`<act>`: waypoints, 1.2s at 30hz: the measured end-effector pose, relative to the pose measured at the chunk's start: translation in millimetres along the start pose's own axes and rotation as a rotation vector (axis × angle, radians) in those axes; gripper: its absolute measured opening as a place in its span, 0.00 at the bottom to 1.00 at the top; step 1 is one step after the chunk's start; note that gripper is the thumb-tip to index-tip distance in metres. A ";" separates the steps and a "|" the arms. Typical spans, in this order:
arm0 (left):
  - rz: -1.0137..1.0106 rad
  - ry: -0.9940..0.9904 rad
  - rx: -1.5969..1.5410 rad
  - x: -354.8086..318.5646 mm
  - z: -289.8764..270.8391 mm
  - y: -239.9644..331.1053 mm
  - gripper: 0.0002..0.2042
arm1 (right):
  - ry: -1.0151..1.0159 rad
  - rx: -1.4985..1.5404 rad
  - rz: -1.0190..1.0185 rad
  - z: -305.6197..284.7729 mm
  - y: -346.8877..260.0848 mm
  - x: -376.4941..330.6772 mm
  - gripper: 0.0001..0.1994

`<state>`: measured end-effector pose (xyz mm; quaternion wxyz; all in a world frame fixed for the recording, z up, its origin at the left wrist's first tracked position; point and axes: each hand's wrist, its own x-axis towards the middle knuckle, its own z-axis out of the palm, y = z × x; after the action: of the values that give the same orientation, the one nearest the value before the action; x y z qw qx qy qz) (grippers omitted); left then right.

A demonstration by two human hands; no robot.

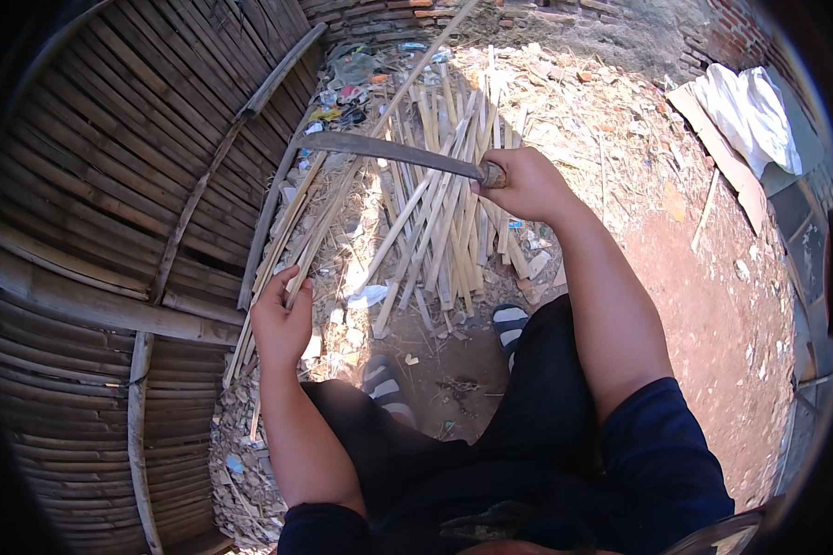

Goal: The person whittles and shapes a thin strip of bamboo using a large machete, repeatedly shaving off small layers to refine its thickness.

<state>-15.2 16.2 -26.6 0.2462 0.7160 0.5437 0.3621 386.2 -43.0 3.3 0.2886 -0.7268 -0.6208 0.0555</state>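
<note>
My right hand (528, 185) is closed round the short handle of a machete (379, 150). Its long dark blade lies level, pointing left, and crosses over a long bamboo strip (426, 61). That strip slants from my left hand (282, 316) up toward the far wall, its lower end between my thumb and fingers. Whether the blade touches the strip, I cannot tell. Beyond my feet spreads a pile of pale split bamboo strips (449, 236), several of them crossing. More strips (247, 347) lie beside my left hand, along the woven wall.
On the left stands a bamboo slat wall (93, 185) with poles across it. A brick wall (565, 18) closes the far side. Rubble and plastic scraps (342, 97) cover the ground. At the right, a white cloth (750, 111) hangs by a brown board (717, 153).
</note>
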 end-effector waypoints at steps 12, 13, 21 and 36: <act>-0.069 -0.077 0.008 -2.0 6.8 11.2 0.17 | -0.113 -0.013 -0.242 0.1 -10.7 -5.4 0.15; -0.095 -0.095 0.026 -2.6 6.8 14.4 0.18 | -0.186 -0.030 -0.220 -1.3 -17.4 -5.4 0.16; 0.022 -0.008 0.007 0.0 6.9 -3.6 0.18 | 0.006 0.130 0.207 -11.5 17.9 3.0 0.20; -0.017 -0.030 0.046 -3.1 2.1 11.0 0.19 | -0.063 0.007 -0.098 -1.2 0.3 -1.9 0.16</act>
<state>-7.4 10.2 -20.5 0.2410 0.7222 0.5540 0.3366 386.5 -45.2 3.6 0.2738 -0.6923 -0.6644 0.0665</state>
